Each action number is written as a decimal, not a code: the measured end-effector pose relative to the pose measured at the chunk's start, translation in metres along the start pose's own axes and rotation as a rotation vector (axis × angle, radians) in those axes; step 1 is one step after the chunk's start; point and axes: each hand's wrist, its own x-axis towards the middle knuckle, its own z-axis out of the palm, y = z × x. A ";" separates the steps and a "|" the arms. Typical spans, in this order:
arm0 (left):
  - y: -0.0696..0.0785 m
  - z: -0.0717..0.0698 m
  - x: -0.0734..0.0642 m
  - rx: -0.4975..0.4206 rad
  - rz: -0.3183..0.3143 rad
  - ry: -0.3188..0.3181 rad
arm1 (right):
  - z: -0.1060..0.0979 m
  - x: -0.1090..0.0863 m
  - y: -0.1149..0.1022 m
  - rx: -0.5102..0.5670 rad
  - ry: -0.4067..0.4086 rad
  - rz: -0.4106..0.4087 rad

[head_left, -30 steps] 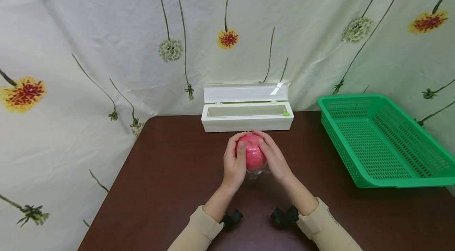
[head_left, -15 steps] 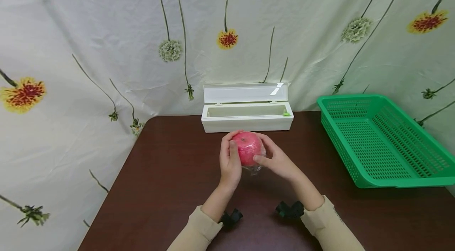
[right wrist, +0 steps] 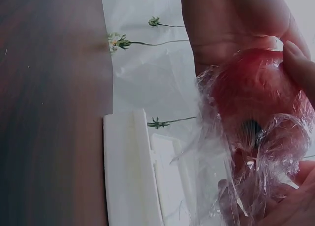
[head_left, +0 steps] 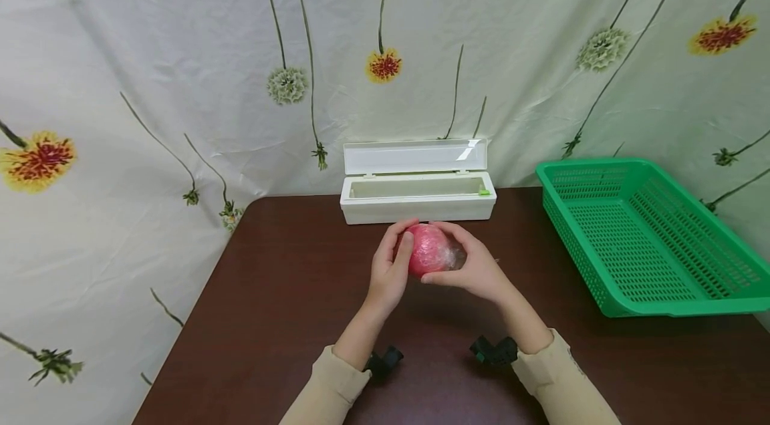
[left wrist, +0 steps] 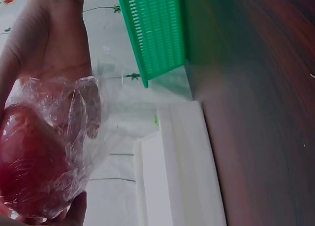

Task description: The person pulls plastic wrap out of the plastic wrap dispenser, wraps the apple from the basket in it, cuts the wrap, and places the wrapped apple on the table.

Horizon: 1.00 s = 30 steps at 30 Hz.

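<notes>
Both hands hold a red apple (head_left: 426,252) wrapped in clear cling film, raised over the brown table. My left hand (head_left: 388,272) cups its left side, thumb lying along the near face. On the other side, my right hand (head_left: 479,270) grips it with the thumb below and fingers over the top. Loose cling film (head_left: 454,255) bunches toward the right palm. In the right wrist view, crumpled film (right wrist: 216,152) hangs off the apple (right wrist: 256,88), around a dark hollow in its skin. The left wrist view shows film (left wrist: 83,117) spread beside the fruit (left wrist: 29,162).
A long white box (head_left: 418,212), apparently a cling film dispenser, stands behind the hands with its lid (head_left: 415,158) raised. A green plastic basket (head_left: 613,308) sits on the right of the dark brown table (head_left: 289,291). A flowered cloth (head_left: 228,44) hangs behind.
The apple has been turned, so its gathered film has swung from underneath to the right side. My right hand has shifted its grip, its thumb moving down below the fruit.
</notes>
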 end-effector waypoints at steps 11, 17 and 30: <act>-0.018 -0.001 -0.002 0.306 -0.003 -0.122 | -0.004 -0.001 -0.003 -0.221 0.010 -0.102; -0.028 0.001 -0.004 0.347 -0.001 -0.083 | -0.008 -0.002 -0.007 -0.286 -0.025 -0.126; -0.028 0.009 -0.007 0.315 -0.015 0.019 | -0.010 -0.005 -0.014 -0.177 0.085 -0.214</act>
